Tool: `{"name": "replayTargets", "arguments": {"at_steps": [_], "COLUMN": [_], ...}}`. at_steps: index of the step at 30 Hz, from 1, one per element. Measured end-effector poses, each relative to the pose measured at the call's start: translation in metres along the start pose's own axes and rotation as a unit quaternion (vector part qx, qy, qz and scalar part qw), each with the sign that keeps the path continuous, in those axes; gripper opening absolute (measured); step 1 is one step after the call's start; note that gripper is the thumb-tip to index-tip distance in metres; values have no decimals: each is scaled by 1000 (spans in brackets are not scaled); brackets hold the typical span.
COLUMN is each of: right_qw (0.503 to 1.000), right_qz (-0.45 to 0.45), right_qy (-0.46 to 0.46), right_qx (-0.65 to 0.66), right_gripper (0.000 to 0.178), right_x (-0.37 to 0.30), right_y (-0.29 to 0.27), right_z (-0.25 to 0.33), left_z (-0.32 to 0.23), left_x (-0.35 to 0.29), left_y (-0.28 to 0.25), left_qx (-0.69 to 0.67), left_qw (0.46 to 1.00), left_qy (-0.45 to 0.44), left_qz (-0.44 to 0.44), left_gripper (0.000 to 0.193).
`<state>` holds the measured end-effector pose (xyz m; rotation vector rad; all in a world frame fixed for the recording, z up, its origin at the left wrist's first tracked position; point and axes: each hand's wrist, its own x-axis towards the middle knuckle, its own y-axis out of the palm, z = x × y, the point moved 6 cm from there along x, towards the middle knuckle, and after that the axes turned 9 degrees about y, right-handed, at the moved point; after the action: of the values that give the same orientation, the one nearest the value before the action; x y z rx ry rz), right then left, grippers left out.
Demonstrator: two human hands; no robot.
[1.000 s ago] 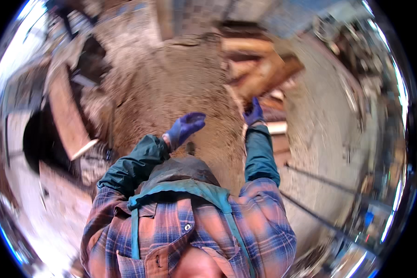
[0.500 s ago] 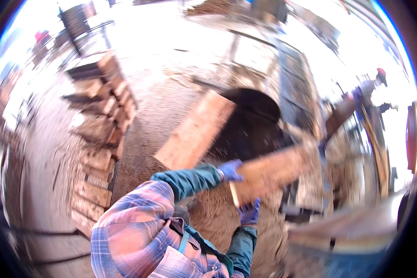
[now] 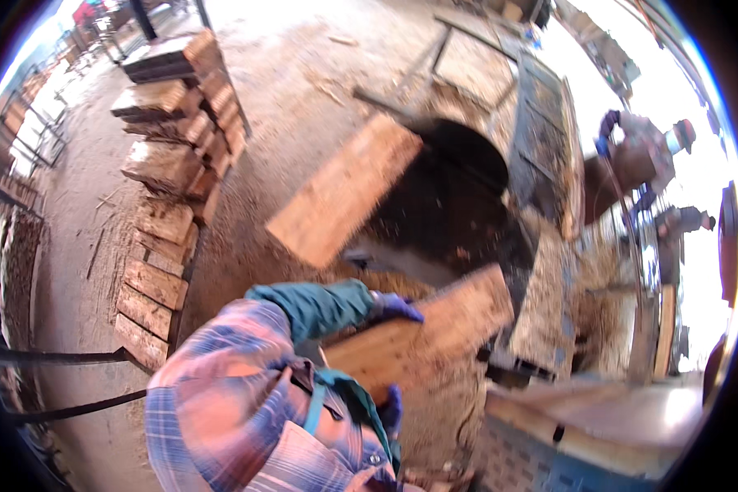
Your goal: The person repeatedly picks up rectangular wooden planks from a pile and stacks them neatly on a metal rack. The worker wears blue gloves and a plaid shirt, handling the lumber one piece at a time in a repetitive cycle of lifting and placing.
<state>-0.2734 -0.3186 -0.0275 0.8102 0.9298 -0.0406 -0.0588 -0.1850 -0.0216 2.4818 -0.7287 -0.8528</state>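
"Brown, roughly sawn wood: where exactly is this sawn plank [image 3: 443,324]?"

"It is held before the person's body, on a slant. Its far end comes, in the view, near the lower right edge of the dark machine [image 3: 430,225]; whether they touch, I cannot tell. A second plank [image 3: 344,197] lies across the left edge of that machine."

"And how are the hands?"

"The gloved left hand [image 3: 398,308] grips the upper long edge, its fingers laid over the wood. The gloved right hand [image 3: 392,408] is at the lower long edge, near the close end. It is partly out of sight, so I cannot tell how firmly it is closed."

"How would such a piece handle?"

"I judge it stiff and rather heavy, not fragile, with a dry surface that should give good friction. Splinters are possible. Both hands sit toward the close end, so the far end probably pulls downward. I would take the two long edges, nearer to the middle, for better balance."
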Motion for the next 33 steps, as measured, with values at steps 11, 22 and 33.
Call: {"name": "replayTargets", "arguments": {"at_steps": [11,22,33], "right_qw": [989,924,979], "right_qz": [-28,31,-32], "right_qy": [-78,-147,114], "right_qx": [-123,-352,-167], "right_gripper": [32,56,59], "right_x": [66,208,238], "right_y": [84,252,176], "right_z": [30,5,-53], "left_z": [-62,-186,-124], "left_x": [-106,-189,-207], "left_y": [-70,-303,-270], "left_qx": [139,404,95], "left_qw": [938,830,853], "left_qy": [263,275,374], "left_qz": [-179,-268,-351], "left_gripper": [80,100,79]}}
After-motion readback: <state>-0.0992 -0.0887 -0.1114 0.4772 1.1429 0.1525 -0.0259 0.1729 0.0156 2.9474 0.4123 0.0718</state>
